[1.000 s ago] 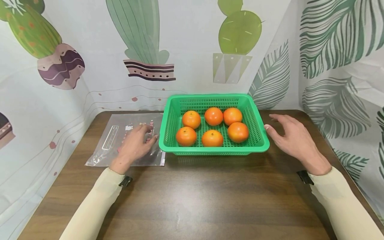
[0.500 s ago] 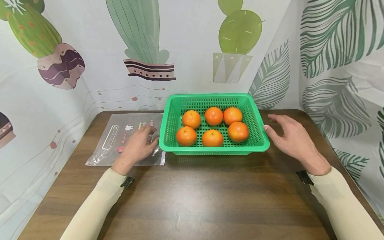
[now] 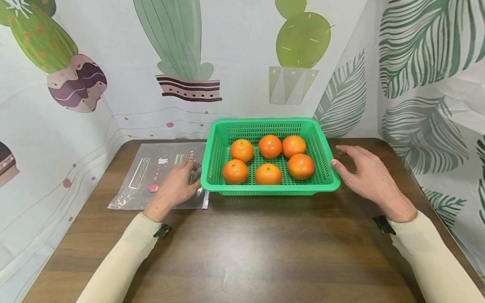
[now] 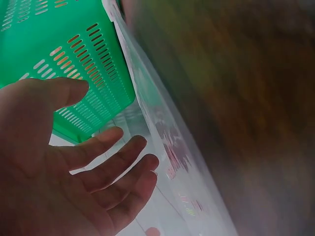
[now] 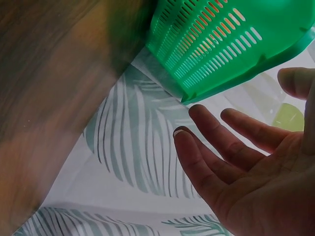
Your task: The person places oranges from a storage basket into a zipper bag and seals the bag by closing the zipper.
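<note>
A green plastic basket (image 3: 270,188) with slotted walls stands at the back of the table and contains several round orange fruits (image 3: 268,174). At its left side is my left hand (image 3: 175,186), fingers spread and slightly bent, above a clear zip bag (image 3: 136,185) with pink print. In the left wrist view the thumb (image 4: 69,92) overlaps the basket wall; whether it touches cannot be told. My right hand (image 3: 365,179) is by the basket's right end, its thumb tip at the rim in the head view. Neither hand holds anything.
The brown wooden table (image 3: 242,248) reaches from the basket toward me. Behind it and at both sides hangs a white cloth (image 3: 242,50) printed with cacti and leaves. The zip bag lies flat, up against the basket's left end.
Both hands have shifted slightly inward toward the basket, the left one to the right and the right one to the left. The basket, fruits and bag stay in place.
</note>
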Available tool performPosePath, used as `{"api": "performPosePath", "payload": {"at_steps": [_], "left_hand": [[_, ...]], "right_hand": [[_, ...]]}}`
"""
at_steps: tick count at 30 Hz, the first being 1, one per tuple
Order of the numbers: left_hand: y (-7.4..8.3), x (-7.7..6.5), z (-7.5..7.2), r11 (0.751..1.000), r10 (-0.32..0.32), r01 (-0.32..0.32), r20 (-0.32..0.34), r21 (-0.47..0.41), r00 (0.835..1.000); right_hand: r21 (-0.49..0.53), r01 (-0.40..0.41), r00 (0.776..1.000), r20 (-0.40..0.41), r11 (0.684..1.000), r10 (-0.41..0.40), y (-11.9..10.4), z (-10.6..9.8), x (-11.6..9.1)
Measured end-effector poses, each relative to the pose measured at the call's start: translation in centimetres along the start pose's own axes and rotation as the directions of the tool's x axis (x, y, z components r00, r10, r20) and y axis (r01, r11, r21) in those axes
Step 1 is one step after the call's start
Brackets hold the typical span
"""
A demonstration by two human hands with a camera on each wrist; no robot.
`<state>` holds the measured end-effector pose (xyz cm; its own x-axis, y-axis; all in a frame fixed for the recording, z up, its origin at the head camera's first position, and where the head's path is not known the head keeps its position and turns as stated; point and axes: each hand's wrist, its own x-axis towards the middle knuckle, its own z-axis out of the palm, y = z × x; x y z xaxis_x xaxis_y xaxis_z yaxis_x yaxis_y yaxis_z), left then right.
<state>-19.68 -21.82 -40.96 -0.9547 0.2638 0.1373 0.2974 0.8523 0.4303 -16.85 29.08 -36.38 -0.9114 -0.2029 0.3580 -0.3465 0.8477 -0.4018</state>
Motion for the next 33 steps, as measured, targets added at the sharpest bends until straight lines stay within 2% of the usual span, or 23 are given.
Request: {"api": "performPosePath", "payload": {"at_steps": [8,17,28,33], "left_hand": [[0.13,-0.13,0.22,1.0,-0.004,0.004,0.004,0.01,1.0],[0.58,0.05,0.6,1.0,0.022,-0.022,0.013,0.008,1.0],[0.69,-0.04,0.78,1.0,0.0,0.0,0.075,0.006,0.997],[0.7,0.01,0.93,1.0,0.003,-0.004,0.075,0.018,0.997]], "right_hand": [[0.0,-0.006,0.999,0.037,1.0,0.006,-0.11,0.1,0.02],[0.011,0.0,0.999,0.043,1.0,-0.001,-0.25,0.14,0.03],[0.021,0.002,0.998,0.06,1.0,-0.003,-0.45,0.35,0.08],[0.024,0.018,0.998,0.057,1.0,-0.019,-0.62,0.42,0.1]]}}
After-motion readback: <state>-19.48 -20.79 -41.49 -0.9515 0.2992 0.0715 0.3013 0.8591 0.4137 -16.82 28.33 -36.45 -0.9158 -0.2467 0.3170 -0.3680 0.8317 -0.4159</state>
